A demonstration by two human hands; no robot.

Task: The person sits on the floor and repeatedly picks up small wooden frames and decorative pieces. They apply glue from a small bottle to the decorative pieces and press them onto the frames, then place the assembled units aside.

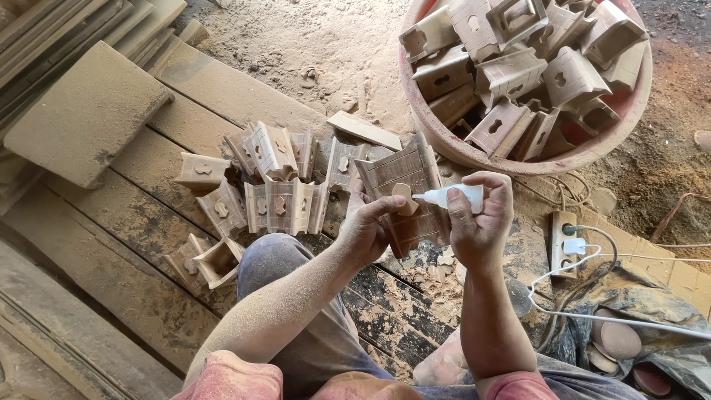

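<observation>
Two hands work over the plank floor: the left hand (366,230) grips a grooved brown wooden panel (407,194), fingers closed; the right hand (478,222) clasps a small white glue bottle (452,197), nozzle touching a wooden cutout (404,198). Squeeze gently, keeping the panel steady.

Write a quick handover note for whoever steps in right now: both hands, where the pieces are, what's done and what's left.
Left hand: holds a grooved wooden panel and pins a small wooden cutout against it with the thumb.
Right hand: grips a white squeeze bottle, nozzle at the cutout.
Done: several folded wooden pieces with inset cutouts lie on the planks; more fill the pink tub.
Left: this cutout's seating on the panel looks unfinished; loose cutouts lie near the knee.
</observation>
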